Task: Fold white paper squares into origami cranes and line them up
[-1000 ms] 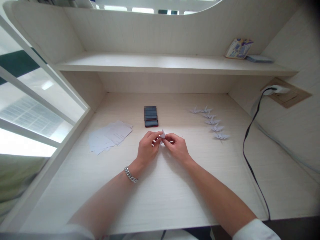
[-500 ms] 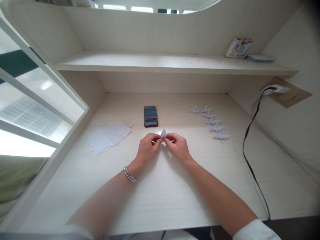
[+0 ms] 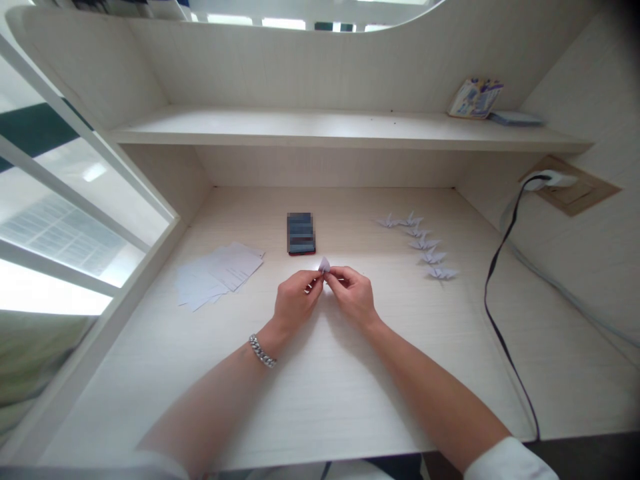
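Observation:
A small piece of folded white paper (image 3: 325,264) is pinched between both hands, just in front of the phone. My left hand (image 3: 298,293), with a chain bracelet (image 3: 262,351) at its wrist, grips the paper's left side between thumb and fingers. On the other side my right hand (image 3: 351,291) pinches it the same way. The fingertips cover the paper's lower part, so its full shape is hidden. Several folded paper cranes (image 3: 432,257) stand in a curved row to the right. Loose sheets of white paper (image 3: 220,273) lie overlapping on the left.
A phone (image 3: 301,233) lies on the desk (image 3: 320,400) beyond my hands. A black cable (image 3: 493,267) hangs from the wall outlet (image 3: 575,187) down the right side. Above the desk's back runs a shelf (image 3: 300,127) with a small printed packet (image 3: 475,99) on it.
The tip of the folded paper has tilted and shows less above my fingers. Both hands have shifted very slightly, still pinching the paper.

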Tool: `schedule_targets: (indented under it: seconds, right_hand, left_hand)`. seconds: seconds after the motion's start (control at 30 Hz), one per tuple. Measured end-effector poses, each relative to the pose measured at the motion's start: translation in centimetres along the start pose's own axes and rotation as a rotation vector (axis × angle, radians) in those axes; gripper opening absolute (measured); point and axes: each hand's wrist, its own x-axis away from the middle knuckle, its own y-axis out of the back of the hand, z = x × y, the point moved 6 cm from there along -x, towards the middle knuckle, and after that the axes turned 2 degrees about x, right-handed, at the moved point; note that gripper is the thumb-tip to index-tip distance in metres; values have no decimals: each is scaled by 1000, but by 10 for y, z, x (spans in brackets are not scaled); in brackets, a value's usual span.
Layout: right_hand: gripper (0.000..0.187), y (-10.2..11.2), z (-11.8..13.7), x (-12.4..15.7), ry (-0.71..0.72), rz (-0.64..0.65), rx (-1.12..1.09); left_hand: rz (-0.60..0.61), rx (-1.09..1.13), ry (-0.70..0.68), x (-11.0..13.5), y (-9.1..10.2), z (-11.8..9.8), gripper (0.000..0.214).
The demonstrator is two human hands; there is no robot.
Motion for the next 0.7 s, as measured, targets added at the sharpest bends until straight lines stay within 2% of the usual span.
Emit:
schedule_targets:
  seconds: [0.3,0.4,0.57,0.7]
  right_hand:
    - [26,-3,-20,-8,-137,37,-217]
    - [26,-3,-24,-9,-163,55,-245]
    - [21,-4,-27,-8,-173,56,-251]
    - [22,-5,-25,-7,-161,80,-255]
  left_hand:
    - [20,67,-90,-1,-1,-9,18]
    - [11,116,-49,-2,-1,-9,16]
    - [-106,123,87,-2,7,0,19]
    - [-50,143,41,-4,6,-3,17]
